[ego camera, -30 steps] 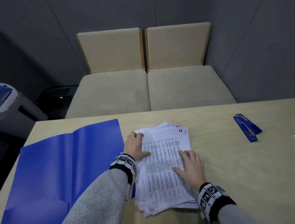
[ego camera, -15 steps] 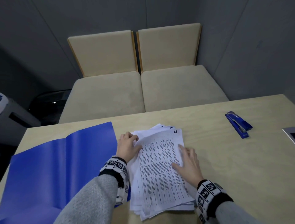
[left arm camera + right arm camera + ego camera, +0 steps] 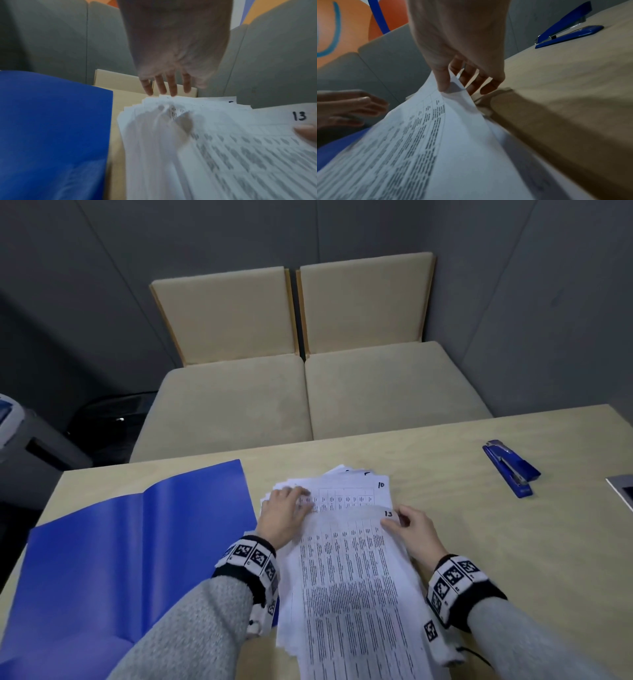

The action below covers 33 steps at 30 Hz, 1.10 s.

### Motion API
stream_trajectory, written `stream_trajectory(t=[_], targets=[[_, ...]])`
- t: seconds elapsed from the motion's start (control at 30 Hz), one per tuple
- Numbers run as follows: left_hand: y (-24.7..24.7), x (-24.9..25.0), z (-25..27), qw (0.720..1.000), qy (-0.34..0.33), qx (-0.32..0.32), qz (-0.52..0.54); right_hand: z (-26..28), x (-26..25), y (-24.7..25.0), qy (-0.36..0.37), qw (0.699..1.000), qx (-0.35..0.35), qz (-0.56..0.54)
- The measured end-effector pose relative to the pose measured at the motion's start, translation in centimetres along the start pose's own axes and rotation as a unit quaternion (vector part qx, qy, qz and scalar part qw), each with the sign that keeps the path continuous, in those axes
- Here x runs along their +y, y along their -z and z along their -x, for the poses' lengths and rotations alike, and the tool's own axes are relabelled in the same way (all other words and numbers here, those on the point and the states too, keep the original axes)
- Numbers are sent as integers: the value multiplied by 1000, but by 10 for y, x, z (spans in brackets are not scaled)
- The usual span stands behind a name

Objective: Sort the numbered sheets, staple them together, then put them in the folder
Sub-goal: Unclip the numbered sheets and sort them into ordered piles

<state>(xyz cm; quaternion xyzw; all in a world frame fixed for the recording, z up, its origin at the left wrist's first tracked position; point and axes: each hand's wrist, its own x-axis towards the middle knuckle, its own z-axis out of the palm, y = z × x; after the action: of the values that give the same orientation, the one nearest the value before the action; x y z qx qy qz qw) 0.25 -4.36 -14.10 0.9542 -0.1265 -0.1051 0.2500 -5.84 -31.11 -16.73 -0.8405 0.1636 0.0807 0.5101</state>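
A loose pile of printed sheets (image 3: pixel 342 494) lies in the middle of the wooden table (image 3: pixel 513 542). My right hand (image 3: pixel 416 534) pinches the top right corner of the sheet marked 13 (image 3: pixel 349 577) (image 3: pixel 257 142) (image 3: pixel 436 135) and lifts it off the pile. Under it a sheet marked 10 (image 3: pixel 356 496) shows. My left hand (image 3: pixel 286 513) (image 3: pixel 168 86) rests flat with straight fingers on the pile's left side. The open blue folder (image 3: pixel 120 559) (image 3: pixel 51 128) lies to the left, its edge beneath the pile. A blue stapler (image 3: pixel 512 467) (image 3: pixel 565 32) lies at the right.
Two beige upholstered seats (image 3: pixel 308 392) stand beyond the table's far edge. A grey device (image 3: pixel 621 491) shows at the right edge of the table. A grey machine (image 3: pixel 20 436) stands on the floor at the left.
My right hand went from lying flat on sheet 13 to pinching its top right corner and lifting it, which uncovered sheet 10. The left hand slid up the pile's left side.
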Motion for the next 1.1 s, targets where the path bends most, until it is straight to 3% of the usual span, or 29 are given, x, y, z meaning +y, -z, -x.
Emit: stream_trajectory(t=[0.07,0.17,0.3,0.77,0.87,1.0,1.1], targets=[[-1,0,-14,998,-7,28,-53,-1,2,0,-2,1000,-1,0],[-2,-1,-30,991,-10,-13,-129,-3,1,1,-10,1000,-6,-7],[-1,-6,-42,987,-13,-13,-161,-6,3,2,-15,1000,-17,-2],[13,-19,-45,999,2,-49,-19,-6,9,0,-21,1000,-15,6],[17,-18,-37,998,-35,-19,-45,-4,2,0,-8,999,6,34],[15,-19,-19,992,-110,-15,-65,-5,-5,1,9,998,54,-23],[12,-24,-6,995,-90,-36,7,-4,-10,0,21,996,42,-70]])
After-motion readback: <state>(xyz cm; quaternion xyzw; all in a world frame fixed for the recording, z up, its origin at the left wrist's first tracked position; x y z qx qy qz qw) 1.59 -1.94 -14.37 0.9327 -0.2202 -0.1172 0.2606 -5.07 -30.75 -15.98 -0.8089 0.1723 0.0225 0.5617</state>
